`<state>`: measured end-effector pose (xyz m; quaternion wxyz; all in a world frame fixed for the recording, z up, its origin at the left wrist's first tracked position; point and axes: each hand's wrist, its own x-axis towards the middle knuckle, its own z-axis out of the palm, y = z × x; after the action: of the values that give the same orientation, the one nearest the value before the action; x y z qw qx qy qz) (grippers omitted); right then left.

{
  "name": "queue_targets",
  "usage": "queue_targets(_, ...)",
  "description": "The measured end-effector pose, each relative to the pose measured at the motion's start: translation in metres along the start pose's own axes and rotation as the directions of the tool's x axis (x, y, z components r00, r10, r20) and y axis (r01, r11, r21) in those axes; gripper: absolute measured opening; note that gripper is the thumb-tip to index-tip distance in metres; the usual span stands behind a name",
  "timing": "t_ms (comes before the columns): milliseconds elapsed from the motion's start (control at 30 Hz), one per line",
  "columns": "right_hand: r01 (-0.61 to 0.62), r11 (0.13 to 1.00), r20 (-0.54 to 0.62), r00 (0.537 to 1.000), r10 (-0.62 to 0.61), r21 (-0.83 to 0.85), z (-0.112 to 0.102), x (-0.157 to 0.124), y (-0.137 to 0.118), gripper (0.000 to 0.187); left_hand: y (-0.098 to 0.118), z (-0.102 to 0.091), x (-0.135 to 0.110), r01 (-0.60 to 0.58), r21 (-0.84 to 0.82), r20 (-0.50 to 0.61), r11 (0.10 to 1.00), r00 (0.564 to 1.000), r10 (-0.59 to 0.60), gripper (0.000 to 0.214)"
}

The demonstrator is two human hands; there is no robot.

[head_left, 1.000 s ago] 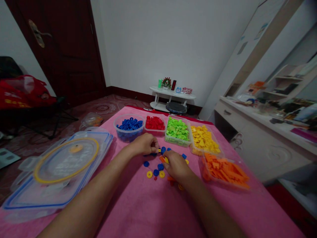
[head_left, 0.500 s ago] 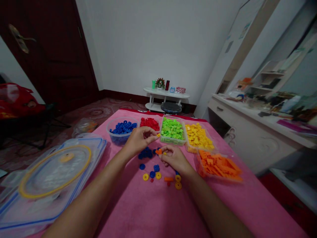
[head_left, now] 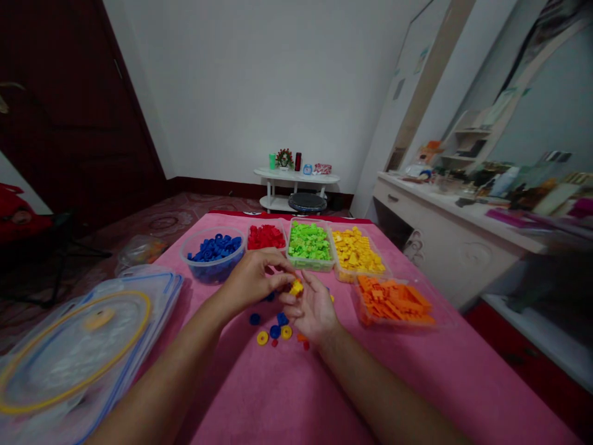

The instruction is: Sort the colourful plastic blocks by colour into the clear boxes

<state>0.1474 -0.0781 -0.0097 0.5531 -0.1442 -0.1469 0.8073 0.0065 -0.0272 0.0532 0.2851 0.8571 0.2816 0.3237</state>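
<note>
Yellow brick over pink cloth; tubs, white wall, dark door

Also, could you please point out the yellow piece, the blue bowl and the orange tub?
yellow piece (head_left: 296,287), head view, its top.
blue bowl (head_left: 210,272), head view, front wall.
orange tub (head_left: 398,322), head view, front wall.

On the pink tablecloth, a far row: blue tub, red tub, green tub, yellow tub; orange tub nearer right. Stacked clear lids left. By the wall, small white table.
</note>
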Motion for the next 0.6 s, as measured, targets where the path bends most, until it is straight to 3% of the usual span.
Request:
queue_targets(200,0.017,0.991,-0.076,0.997,-0.027,-0.131,-0.003,0.002,-0.003,0.028,-0.014,0.002,0.001,0.043,0.059,-0.050,0.997,0.998,-0.040,0.017)
queue_targets(300,0.075,0.957,-0.134,0.984,-0.116,-0.281,0.005,-0.002,-0.023,0.027,-0.028,0.004,0.001,0.088,0.089,-0.047,0.992,0.995,-0.084,0.018)
queue_targets(367,0.129,0.874,-0.149,0.964,-0.222,-0.468,0.014,-0.010,-0.046,0.026,-0.036,0.006,0.000,0.130,0.104,-0.023,0.986,0.992,-0.128,0.018)
queue_targets(400,0.157,0.800,-0.144,0.946,-0.290,-0.580,0.019,-0.016,-0.060,0.025,-0.040,0.007,0.000,0.144,0.108,-0.012,0.984,0.990,-0.144,0.019)
queue_targets(467,0.172,0.565,-0.100,0.903,-0.418,-0.807,0.027,-0.032,-0.089,0.028,-0.044,0.009,-0.001,0.158,0.115,0.003,0.981,0.987,-0.160,0.020)
queue_targets(533,0.062,0.299,-0.090,0.879,-0.469,-0.952,0.030,-0.051,-0.116,0.031,-0.046,0.011,-0.001,0.164,0.116,0.010,0.980,0.986,-0.166,0.020)
queue_targets(600,-0.109,0.017,-0.104,0.873,-0.477,-0.994,0.028,-0.067,-0.138,0.033,-0.047,0.012,-0.001,0.167,0.111,0.022,0.980,0.985,-0.171,0.020)
